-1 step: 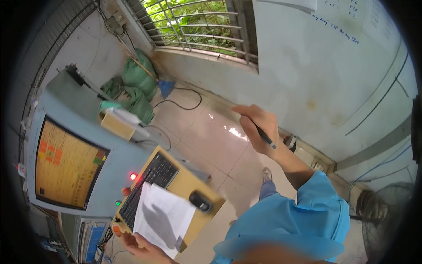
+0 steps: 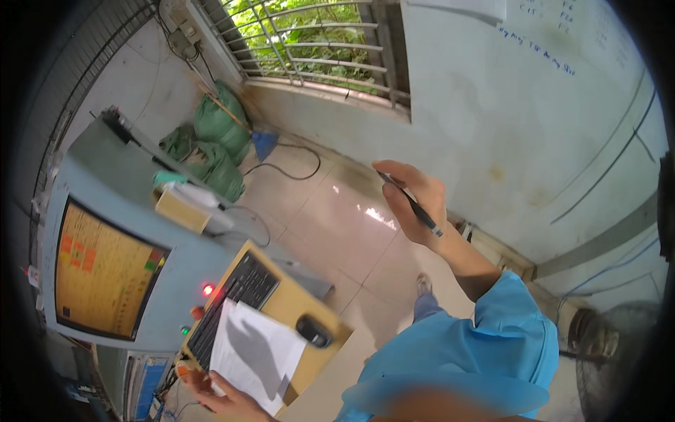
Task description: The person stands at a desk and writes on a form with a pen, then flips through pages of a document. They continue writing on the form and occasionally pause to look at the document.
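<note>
My right hand point(image 2: 416, 204) is raised over the floor in front of the wall, closed round a dark pen point(image 2: 415, 205) with a grey end near the wrist. At the lower left, my left hand point(image 2: 223, 399) has its fingers apart, with the thumb beside the lower left edge of some white paper sheets point(image 2: 246, 344). These sheets lie over part of a black keyboard point(image 2: 249, 281) on a yellowish shelf point(image 2: 309, 366), and a hand-shaped shadow falls across them. To the right of the sheets sits a black mouse point(image 2: 313, 330).
A blue-grey machine cabinet point(image 2: 176, 281) with a lit screen point(image 2: 105, 271) stands at left, showing a red light point(image 2: 208, 289) and a green light point(image 2: 185, 330). Green sacks point(image 2: 221, 119) and a blue-headed broom point(image 2: 264, 144) are by the barred window point(image 2: 316, 49). A fan point(image 2: 619, 359) is at right.
The view has shifted slightly, so the machine and shelf appear a little farther left. More of the pen's front end shows past my right fingers.
</note>
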### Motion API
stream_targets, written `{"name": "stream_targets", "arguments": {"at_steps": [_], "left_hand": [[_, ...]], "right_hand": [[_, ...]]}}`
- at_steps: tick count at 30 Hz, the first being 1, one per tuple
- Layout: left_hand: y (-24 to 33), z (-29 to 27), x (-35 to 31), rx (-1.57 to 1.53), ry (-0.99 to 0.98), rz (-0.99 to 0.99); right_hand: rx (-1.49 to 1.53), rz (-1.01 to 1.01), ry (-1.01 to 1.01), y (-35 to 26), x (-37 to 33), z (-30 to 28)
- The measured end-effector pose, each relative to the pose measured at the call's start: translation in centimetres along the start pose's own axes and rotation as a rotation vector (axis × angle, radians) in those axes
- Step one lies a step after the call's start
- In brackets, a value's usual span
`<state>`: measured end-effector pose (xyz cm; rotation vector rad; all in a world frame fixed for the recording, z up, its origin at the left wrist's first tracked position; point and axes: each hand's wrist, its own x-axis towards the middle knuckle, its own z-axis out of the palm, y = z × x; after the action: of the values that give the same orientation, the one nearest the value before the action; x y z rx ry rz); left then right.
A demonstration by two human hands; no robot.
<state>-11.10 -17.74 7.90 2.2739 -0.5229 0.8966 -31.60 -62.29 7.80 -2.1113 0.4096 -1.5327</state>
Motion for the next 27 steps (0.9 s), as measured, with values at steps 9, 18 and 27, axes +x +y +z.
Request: {"name": "stream_targets", "arguments": {"at_steps": [9, 18, 27], "left_hand": [[27.6, 15.0, 10.1, -0.498, -0.322, 0.791], [53.0, 36.2, 17.7, -1.033, -0.605, 0.88], [76.2, 53.4, 24.3, -1.568, -0.393, 0.957]], "right_hand": [[0.053, 0.039, 0.262, 13.6, 12.9, -11.2], [-0.045, -0.02, 0.463, 21.6, 19.7, -16.0], [-0.515, -0.548, 0.523, 29.4, 32.7, -15.1]]}}
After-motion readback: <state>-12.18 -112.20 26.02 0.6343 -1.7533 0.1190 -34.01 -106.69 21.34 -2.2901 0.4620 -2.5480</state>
